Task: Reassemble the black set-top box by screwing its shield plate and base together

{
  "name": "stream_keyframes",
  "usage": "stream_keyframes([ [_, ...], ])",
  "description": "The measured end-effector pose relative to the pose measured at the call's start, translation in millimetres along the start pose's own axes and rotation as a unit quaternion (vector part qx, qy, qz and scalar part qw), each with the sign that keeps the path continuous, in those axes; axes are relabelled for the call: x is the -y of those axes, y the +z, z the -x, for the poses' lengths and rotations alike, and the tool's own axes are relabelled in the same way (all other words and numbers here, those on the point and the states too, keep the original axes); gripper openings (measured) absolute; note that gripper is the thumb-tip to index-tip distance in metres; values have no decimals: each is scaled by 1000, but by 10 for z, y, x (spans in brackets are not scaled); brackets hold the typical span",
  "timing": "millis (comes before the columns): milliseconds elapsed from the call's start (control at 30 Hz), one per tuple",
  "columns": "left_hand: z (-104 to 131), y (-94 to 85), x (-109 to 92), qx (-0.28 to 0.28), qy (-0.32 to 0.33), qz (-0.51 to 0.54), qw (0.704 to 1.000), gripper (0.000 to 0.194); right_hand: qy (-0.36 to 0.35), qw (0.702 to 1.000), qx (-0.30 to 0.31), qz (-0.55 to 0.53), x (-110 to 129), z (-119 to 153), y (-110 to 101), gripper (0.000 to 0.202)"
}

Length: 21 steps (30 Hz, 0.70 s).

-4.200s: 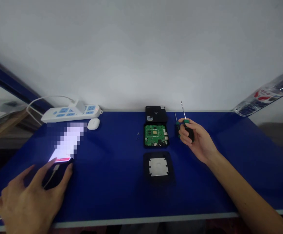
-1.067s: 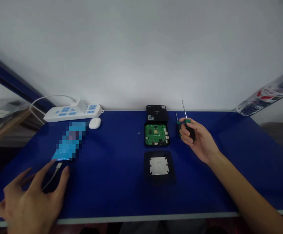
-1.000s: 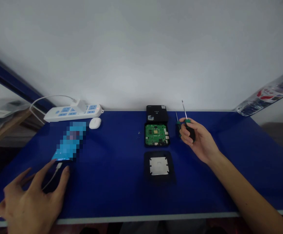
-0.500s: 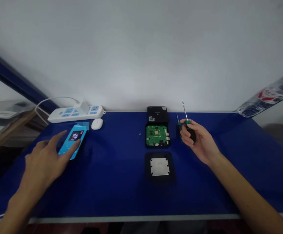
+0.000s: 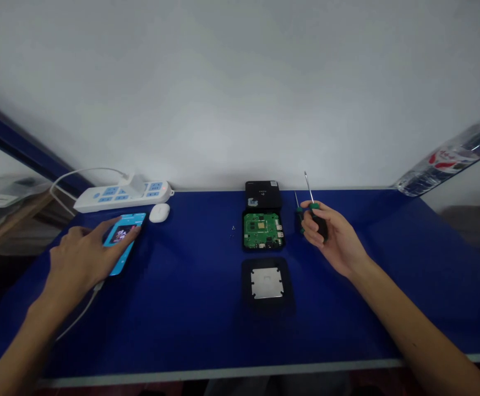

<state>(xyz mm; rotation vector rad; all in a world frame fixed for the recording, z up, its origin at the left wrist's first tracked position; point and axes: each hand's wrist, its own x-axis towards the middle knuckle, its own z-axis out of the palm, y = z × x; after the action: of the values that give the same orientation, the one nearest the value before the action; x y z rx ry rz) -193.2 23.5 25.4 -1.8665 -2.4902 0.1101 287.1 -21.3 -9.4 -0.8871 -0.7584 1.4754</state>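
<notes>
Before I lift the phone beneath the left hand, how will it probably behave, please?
The phone is probably stiff, being a flat slab. Its smooth-looking lit screen may feel slippery. The white cable at its near end might tug or trail.

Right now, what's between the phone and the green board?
Head view: between phone and green board, tiny screw-like pieces near the board and, farther back, a white case by the phone.

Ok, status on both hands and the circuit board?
Right hand holding screwdriver, tip up. Left hand over lit phone. Green circuit board in black case, nothing covering it.
</notes>
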Motion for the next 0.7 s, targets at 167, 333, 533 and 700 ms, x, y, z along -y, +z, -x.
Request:
stream_keyframes([
  [167,13,-18,-19,-3,-4,24,1000,96,0,1000,-2,1,-4,-7,4,14],
  [333,-10,35,30,-10,-1,20,1000,94,4,1000,-4,-4,-16,-12,-9,14],
  [533,-67,137,84,-34,0,13,999,92,5,1000,2,-13,-29,-16,-29,14],
  [700,19,97,97,-42,-6,32,999,97,6,1000,-4,-10,-12,-5,-11,13],
])
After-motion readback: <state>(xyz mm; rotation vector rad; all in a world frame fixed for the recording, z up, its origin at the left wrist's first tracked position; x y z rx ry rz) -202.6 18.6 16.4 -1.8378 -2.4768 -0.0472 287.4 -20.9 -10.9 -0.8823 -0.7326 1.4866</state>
